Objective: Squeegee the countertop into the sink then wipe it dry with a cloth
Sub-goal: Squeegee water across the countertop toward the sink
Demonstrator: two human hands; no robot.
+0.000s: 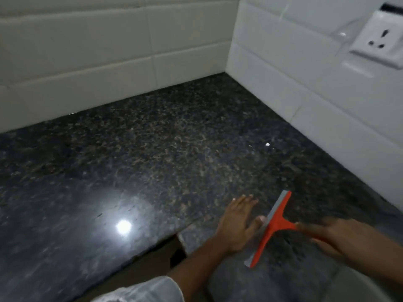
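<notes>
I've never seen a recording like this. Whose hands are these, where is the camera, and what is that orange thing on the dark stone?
No machine here: a person wears a wide-angle camera on the head, looking down at their own hands. The dark speckled surface is a granite countertop in a corner of white wall tiles, with a wall socket at upper right. The right hand grips the handle of an orange squeegee, its blade on the stone. The left hand lies flat beside it, fingers straight. No sink or cloth shows.
</notes>
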